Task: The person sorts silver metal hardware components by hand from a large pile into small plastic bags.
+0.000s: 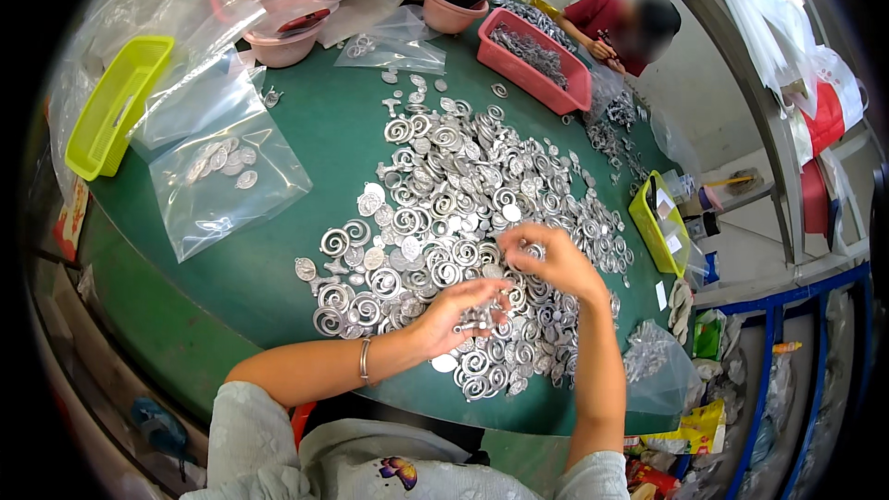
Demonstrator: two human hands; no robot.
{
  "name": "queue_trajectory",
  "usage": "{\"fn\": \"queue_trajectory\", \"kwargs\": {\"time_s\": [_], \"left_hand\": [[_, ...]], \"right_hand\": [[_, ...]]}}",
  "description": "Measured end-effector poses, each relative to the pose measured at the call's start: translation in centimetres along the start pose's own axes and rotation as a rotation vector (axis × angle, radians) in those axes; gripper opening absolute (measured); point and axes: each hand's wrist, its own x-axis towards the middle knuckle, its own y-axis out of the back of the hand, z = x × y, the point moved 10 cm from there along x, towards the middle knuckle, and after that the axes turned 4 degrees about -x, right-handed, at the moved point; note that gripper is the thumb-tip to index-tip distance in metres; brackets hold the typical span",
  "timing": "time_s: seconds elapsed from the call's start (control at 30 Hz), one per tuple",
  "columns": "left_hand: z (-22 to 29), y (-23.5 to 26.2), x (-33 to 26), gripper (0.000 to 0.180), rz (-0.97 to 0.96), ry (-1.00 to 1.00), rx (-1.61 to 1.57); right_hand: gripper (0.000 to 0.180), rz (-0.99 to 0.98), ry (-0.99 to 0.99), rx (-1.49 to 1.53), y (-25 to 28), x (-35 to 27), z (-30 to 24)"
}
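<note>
Silver metal pcs [463, 213], spiral & oval, qty many: loose heap, ctr of head view, on green table [250, 292]. L hand [454, 310]: lower ctr, fingers part-curled, cupped round small silver bits [477, 318]; bangle [364, 362] at wrist. R hand [558, 264]: just up & right of L, apart from it, fingers bent over heap; can't tell if gripping. Clear bag [199, 222] w/ oval discs [220, 160]: left. Lime baskets ×2: upper L [116, 111], mid-R [652, 227]. Pink tray [528, 88], grey pcs inside: upper R of ctr. Co-worker [597, 17], dk red top: upper R.
</note>
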Motion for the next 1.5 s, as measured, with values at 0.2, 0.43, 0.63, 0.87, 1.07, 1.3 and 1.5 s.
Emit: {"fn": "queue_trajectory", "kwargs": {"time_s": [0.2,0.43,0.63,0.87,1.07,1.3,1.5], "left_hand": [[-1.8,-0.4,0.5,0.026,-0.141,0.152,0.092],[-1.1,0.2,0.3,0.038,-0.020,0.114,0.030],[-0.8,-0.7,0.5,0.052,-0.077,0.102,0.040],[0.8,0.0,0.0,0.039,0.043,-0.049,-0.054],[-0.5,-0.1,0.6,0.022,-0.033,0.042,0.069],[-0.4,0.1,0.6,0.029,-0.026,0.014,0.023],[0.7,-1.1,-0.1,0.047,-0.071,-0.012,0.089]], "right_hand": [[0.027,0.576,0.107,-0.528,2.0,5.7,3.7],[0.018,0.499,0.128,-0.480,1.5,6.2,4.1],[0.016,0.454,0.034,-0.243,2.8,3.8,4.6],[0.022,0.015,0.155,0.016,-0.7,0.5,-1.5],[0.027,0.550,0.132,-0.633,1.1,4.4,2.1],[0.020,0.691,0.105,-0.018,3.6,2.9,4.7],[0.018,0.484,-0.073,0.129,2.9,-0.4,4.5]]}}
